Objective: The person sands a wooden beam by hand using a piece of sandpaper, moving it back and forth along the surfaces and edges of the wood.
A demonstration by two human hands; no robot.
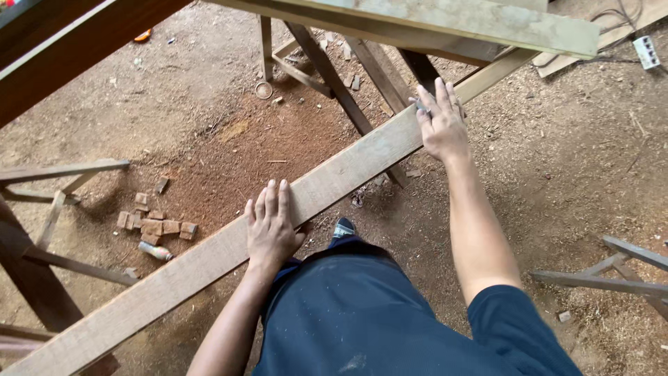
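On the long plank, left hand flat, fingers open, right hand farther along, fingers spread, wood blocks below the plank

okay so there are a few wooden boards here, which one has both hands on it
The long pale plank running diagonally across the view. The left hand and right hand lie flat on it; the greenish board above goes untouched.

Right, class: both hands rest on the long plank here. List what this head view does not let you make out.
- Long pale wooden plank: its lower end is cut off by the bottom-left edge; its far end is hidden under the greenish wooden board at the top.
- Palms of the left hand and right hand: turned down, so contact underneath is hidden.
- Small white cylinder on the dirt floor: too small to identify.
- The person's feet: mostly hidden by dark blue clothing.
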